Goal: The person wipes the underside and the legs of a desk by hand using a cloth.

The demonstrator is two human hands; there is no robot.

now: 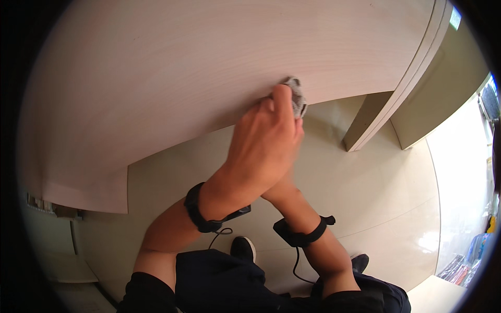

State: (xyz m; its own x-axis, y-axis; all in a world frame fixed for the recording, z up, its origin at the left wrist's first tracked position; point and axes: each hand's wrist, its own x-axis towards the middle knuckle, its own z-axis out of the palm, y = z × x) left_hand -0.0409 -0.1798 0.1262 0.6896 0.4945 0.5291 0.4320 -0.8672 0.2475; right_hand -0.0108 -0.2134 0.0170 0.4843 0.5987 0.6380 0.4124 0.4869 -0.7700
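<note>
My left hand (pixel 262 144) is at the middle of the view, its fingers curled around a crumpled grey cloth (pixel 296 96). The cloth shows beyond the knuckles, near the lower edge of a pale wood-grain panel (pixel 195 78). My right hand (pixel 287 182) comes up from the lower right and passes beneath the left one. Most of it is hidden, so what its fingers do cannot be seen. Each wrist wears a black strap with a small dark device and a cable.
An upright panel (pixel 370 121) stands on the tiled floor (pixel 375 187) to the right, with another panel (pixel 434 86) beyond it. My dark shoes (pixel 242 249) are below. Plastic-wrapped goods (pixel 460 269) lie at the far lower right. A low pale ledge (pixel 66 268) is at the lower left.
</note>
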